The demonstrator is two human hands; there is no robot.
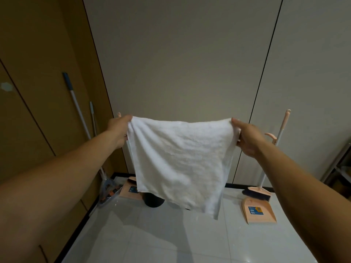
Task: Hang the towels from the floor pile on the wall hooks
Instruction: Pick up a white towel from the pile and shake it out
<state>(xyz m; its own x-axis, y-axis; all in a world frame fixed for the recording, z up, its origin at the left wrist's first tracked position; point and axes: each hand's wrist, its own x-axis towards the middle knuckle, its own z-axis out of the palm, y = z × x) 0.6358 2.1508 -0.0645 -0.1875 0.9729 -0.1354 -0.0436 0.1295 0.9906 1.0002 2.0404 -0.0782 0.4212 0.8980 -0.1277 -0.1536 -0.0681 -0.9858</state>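
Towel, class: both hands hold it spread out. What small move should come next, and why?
Probably carry the towel toward a hook: the left hand and right hand pinch its top corners, it hangs clear of the floor, and no wall hook plainly shows ahead.

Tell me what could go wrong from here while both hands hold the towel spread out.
1. No hook shows in this view, and the spread white towel hides part of the wall behind it, so aiming for a hook may go wrong.
2. The left hand and right hand grip only the top corners; if one slips, the towel could drop to the floor near the dustpan and broom.
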